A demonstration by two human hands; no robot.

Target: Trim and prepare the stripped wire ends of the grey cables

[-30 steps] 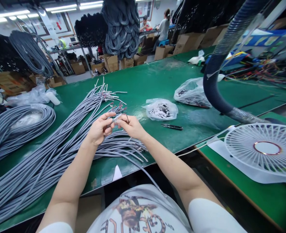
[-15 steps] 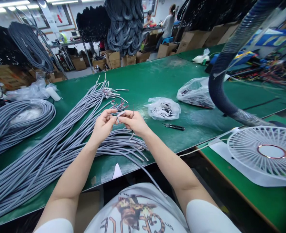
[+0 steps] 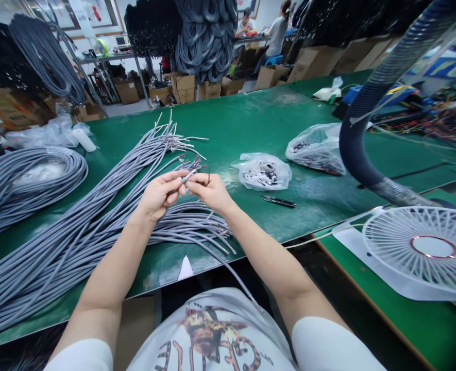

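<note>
My left hand (image 3: 160, 195) and my right hand (image 3: 209, 191) meet above the green table (image 3: 251, 123), both pinched on the stripped end of one grey cable (image 3: 189, 176). Thin coloured wires stick out of that end between my fingertips. Under my hands lies a long bundle of grey cables (image 3: 77, 237) running from the lower left to stripped ends at the table's middle. A clear bag of small dark parts (image 3: 264, 172) lies just right of my right hand, with black snips (image 3: 279, 201) in front of it.
A coil of grey cable (image 3: 22, 180) lies at the far left. A second plastic bag (image 3: 316, 148) and a thick ribbed hose (image 3: 361, 129) stand at the right, and a white fan (image 3: 424, 252) lies flat beside them. Two people sit far behind, among boxes and hanging cables.
My hands have stayed together on the cable end, with small finger movements. The view has tilted slightly, so everything sits a little higher and to the right.
</note>
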